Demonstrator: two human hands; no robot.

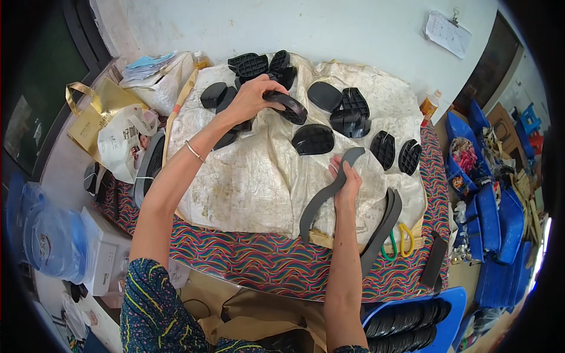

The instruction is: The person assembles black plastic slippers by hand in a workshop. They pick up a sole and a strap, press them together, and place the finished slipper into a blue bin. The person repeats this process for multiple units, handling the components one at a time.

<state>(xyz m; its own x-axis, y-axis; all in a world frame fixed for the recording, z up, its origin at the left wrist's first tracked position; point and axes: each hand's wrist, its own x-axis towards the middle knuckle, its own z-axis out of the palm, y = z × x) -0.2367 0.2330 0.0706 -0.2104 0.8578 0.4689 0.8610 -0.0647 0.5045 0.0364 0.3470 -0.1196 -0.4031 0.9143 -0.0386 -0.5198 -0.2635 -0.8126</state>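
My left hand (pixel 256 99) is closed around a glossy black, curved heel-like piece (pixel 289 109), raised over the white woven sheet (pixel 229 194). Lower and to the right, my right hand (pixel 348 183) grips a long, dark grey, wavy sole-like strip (pixel 318 206), bent in an S shape. Black heel-like pieces with ribbed undersides lie around my hands: one smooth piece (pixel 313 140) between them, a pair of ribbed ones (pixel 383 150) to the right, and a cluster (pixel 250 66) behind my left hand. More grey strips (pixel 384 229) rest right of my right forearm.
Green and yellow loops (pixel 406 240) lie near the sheet's front right corner. A dark flat bar (pixel 434 259) rests on the patterned cloth (pixel 235 259). A blue bin (pixel 456 297) of black pieces stands at the lower right. Bags (pixel 97 120) and a bottle (pixel 431 103) flank the sheet.
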